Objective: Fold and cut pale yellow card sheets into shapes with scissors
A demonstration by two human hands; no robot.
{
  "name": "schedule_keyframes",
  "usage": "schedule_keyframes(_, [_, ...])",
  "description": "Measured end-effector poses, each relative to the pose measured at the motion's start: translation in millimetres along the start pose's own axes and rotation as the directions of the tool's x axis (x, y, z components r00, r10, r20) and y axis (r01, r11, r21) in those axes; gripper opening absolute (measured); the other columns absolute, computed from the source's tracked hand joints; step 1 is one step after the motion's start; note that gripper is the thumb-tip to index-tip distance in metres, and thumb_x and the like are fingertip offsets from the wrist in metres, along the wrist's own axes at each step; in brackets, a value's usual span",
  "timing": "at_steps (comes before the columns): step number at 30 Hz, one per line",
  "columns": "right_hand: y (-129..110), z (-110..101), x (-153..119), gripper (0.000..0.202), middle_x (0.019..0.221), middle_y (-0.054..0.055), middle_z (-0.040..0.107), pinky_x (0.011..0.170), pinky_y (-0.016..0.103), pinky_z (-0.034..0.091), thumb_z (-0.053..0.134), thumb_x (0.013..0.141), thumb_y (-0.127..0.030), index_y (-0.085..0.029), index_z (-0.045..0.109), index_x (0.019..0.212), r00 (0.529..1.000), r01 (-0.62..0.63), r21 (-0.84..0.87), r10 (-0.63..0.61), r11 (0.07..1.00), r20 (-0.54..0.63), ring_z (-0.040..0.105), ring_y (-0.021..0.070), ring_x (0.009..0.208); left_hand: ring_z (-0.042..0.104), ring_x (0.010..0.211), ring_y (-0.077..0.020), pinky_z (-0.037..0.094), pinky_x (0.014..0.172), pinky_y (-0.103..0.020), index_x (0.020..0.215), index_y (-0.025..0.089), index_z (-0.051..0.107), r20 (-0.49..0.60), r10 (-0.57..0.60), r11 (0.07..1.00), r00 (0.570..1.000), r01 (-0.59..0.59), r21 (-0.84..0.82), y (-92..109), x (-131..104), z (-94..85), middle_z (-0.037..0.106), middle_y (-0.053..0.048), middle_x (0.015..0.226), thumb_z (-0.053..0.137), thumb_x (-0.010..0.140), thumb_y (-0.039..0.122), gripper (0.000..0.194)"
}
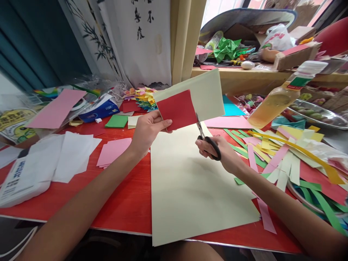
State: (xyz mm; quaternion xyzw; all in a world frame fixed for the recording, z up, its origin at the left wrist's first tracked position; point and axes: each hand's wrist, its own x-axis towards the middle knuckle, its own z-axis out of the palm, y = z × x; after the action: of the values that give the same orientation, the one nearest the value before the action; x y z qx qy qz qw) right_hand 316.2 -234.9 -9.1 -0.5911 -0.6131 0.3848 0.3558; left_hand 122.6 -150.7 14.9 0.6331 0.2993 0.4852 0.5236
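My left hand [149, 130] pinches a red paper square [178, 110] together with a larger cream paper sheet [209, 94] behind it, both raised above the table. Black-handled scissors [200, 128] are in my right hand [213, 148], with my fingers through the handles. Their blades point up and meet the papers near the red square's lower right corner. Beneath both hands lies a large cream sheet [195, 195], its front edge hanging a little over the table's edge.
Coloured paper strips [272, 156] are heaped at the right, near a tilted bottle [280, 98] of yellowish liquid. Pink squares [114, 150], a green paper stack [116, 121] and white sheets [74, 156] lie at the left on the red table [122, 203]. Behind stands a cluttered ledge [231, 75].
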Motion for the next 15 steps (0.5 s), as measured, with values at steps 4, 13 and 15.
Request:
schedule_keyframes(4, [-0.9, 3.3, -0.1, 0.049, 0.052, -0.003, 0.035, 0.051, 0.028, 0.019, 0.049, 0.080, -0.054, -0.018, 0.035, 0.051, 1.000, 0.013, -0.005, -0.013, 1.000, -0.029, 0.026, 0.0084, 0.050, 0.064, 0.074, -0.0171, 0.051, 0.063, -0.028, 0.091, 0.015, 0.065, -0.006, 0.010, 1.000, 1.000, -0.010, -0.001, -0.4, -0.1, 0.2, 0.068, -0.006, 0.093, 0.066, 0.070, 0.028, 0.025])
schedule_keyframes(13, [-4.3, 5.3, -1.3, 0.051, 0.050, -0.003, 0.037, 0.050, 0.028, 0.022, 0.052, 0.075, -0.060, -0.018, 0.042, 0.048, 0.997, -0.024, 0.002, 0.025, 1.000, -0.076, 0.029, 0.0086, 0.049, 0.064, 0.073, -0.0177, 0.051, 0.063, -0.029, 0.088, 0.014, 0.066, 0.000, 0.005, 0.999, 1.000, -0.005, 0.031, 2.1, -0.4, -0.4, 0.069, -0.006, 0.085, 0.065, 0.071, 0.024, 0.020])
schedule_keyframes(15, [-3.1, 5.6, -1.4, 0.051, 0.051, -0.002, 0.040, 0.051, 0.028, 0.023, 0.052, 0.074, -0.061, -0.018, 0.042, 0.049, 0.996, -0.052, 0.020, 0.054, 0.998, -0.069, 0.030, 0.0089, 0.050, 0.064, 0.071, -0.0173, 0.051, 0.063, -0.029, 0.087, 0.014, 0.066, -0.002, -0.010, 0.999, 1.000, 0.010, 0.044, 1.8, 0.0, -0.4, 0.069, -0.006, 0.084, 0.066, 0.070, 0.024, 0.020])
